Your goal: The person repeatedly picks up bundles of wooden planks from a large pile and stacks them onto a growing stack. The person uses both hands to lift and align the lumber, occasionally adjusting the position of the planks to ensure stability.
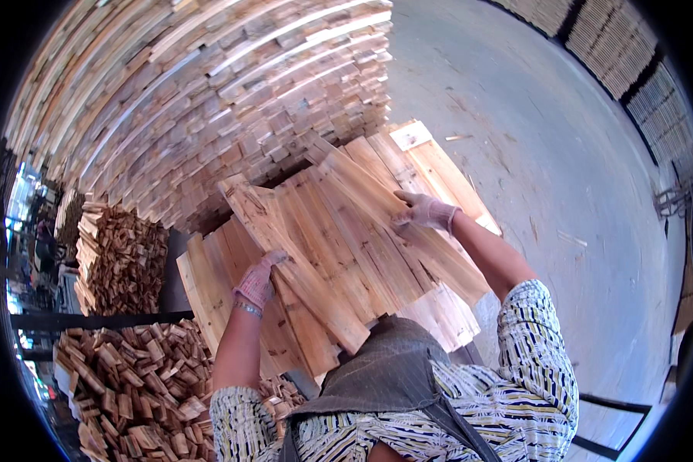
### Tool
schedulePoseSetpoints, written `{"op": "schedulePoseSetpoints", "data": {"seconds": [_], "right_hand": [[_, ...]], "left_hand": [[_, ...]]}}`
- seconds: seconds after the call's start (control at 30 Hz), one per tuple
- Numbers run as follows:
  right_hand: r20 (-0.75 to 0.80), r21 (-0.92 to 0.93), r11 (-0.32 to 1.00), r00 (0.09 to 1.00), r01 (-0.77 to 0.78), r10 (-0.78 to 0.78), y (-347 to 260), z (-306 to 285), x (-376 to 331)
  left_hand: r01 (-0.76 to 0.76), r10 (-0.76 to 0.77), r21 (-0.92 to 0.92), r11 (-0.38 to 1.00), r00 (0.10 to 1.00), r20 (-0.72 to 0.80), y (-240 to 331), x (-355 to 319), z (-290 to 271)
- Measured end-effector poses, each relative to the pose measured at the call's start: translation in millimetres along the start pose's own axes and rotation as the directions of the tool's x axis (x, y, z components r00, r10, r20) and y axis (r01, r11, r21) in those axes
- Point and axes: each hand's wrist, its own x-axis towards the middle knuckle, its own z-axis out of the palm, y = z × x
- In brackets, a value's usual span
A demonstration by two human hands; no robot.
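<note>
My left hand (259,282), in a pale pinkish work glove, grips the left edge of a long wooden board (316,289) that lies slantwise on top of other boards. With its fingers over a second long board (358,183), my gloved right hand (428,211) holds it near its middle. Both boards slant from the far left toward the near right. Beneath them is a layer of side-by-side boards (323,223), several showing dark knots. The undersides of both held boards and part of my fingers are hidden.
A tall stack of planks (231,92) rises beyond the boards on the left. Heaps of short wood offcuts (131,385) lie at the near left, with another pile (122,258) farther back. Wood scraps litter the grey floor (577,177); more stacks (612,46) line the far right.
</note>
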Motion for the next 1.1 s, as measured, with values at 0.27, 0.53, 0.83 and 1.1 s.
{"op": "schedulePoseSetpoints", "data": {"seconds": [0.27, 0.53, 0.83, 1.1], "right_hand": [[-0.182, -0.310, 0.934, 0.975, -0.178, 0.125, -24.4, 47.4, -42.0], [-0.241, -0.241, 0.947, 0.958, -0.213, 0.154, -39.3, 23.2, -56.6], [-0.475, -0.308, 0.878, 0.859, -0.367, 0.193, 72.4, -69.8, -24.5], [-0.385, -0.246, 0.915, 0.898, -0.320, 0.211, 70.3, -88.5, -21.5]], "left_hand": [[0.053, 0.271, 0.656, 0.753, 0.883, -0.383, -50.0, 51.8, 25.2], [0.519, 0.173, 0.756, 0.400, 0.767, -0.618, -70.6, 58.2, 95.3], [0.418, 0.158, 0.836, 0.355, 0.855, -0.495, -80.9, 72.1, 82.9], [0.490, 0.106, 0.774, 0.401, 0.815, -0.570, -79.8, 69.1, 82.2]]}}
